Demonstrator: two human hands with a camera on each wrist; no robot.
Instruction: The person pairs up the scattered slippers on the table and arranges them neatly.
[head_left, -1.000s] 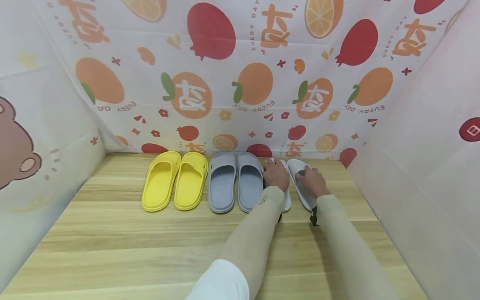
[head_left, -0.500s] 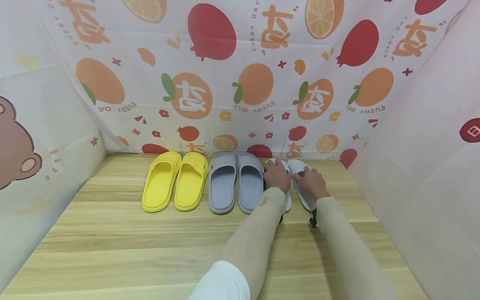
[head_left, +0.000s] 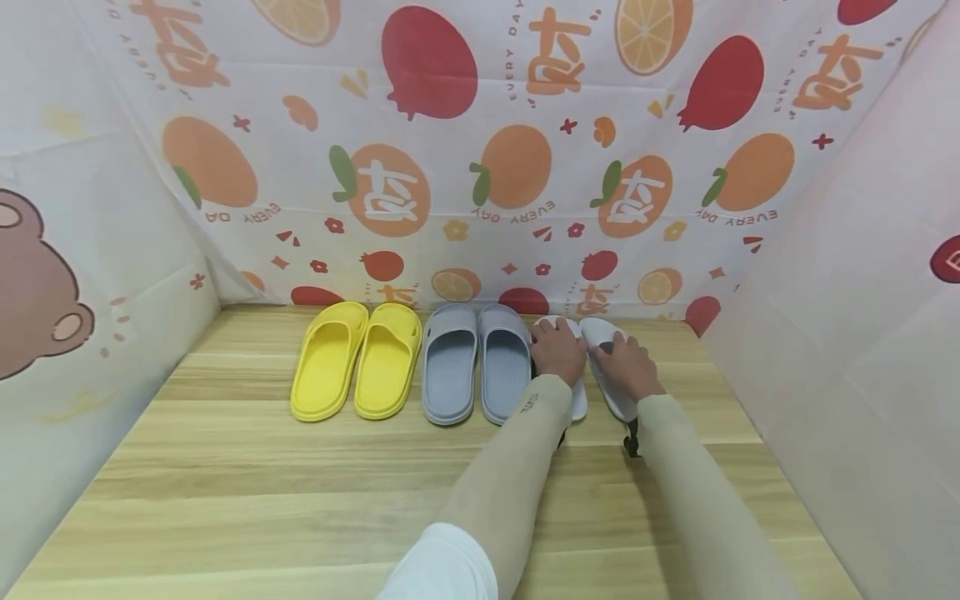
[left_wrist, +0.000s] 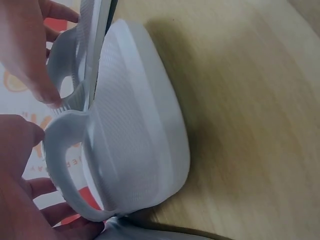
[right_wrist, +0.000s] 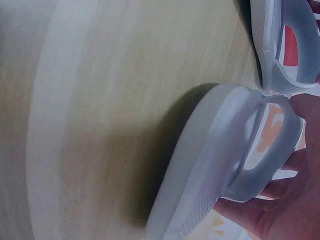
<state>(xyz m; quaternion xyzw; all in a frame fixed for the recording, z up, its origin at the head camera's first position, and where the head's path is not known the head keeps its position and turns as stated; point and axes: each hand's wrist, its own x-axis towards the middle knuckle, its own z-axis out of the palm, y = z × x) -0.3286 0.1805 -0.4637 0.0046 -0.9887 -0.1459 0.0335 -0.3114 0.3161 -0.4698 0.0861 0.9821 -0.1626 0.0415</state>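
Observation:
Two white slippers stand at the right end of a row of slippers. My left hand [head_left: 559,353] grips the left white slipper [left_wrist: 135,125] by its strap, the thumb on one side and the fingers on the other. Over the right white slipper [right_wrist: 205,160] lies my right hand [head_left: 628,367], which holds that strap between thumb and fingers. In the head view the right slipper slants, its toe toward the left one and its heel turned outward. Toward the toes the two slippers lie close together. Both hands hide much of the uppers in the head view.
Left of the white pair stand two grey slippers [head_left: 448,379], then two yellow slippers [head_left: 324,375]. All rest on a wood-grain surface [head_left: 300,500]. A fruit-print cloth [head_left: 465,108] rises behind, with pale cloth walls at both sides.
The head view has shifted slightly, so the whole scene sits a little farther right. Both hands keep their hold, and the slippers stay about where they were.

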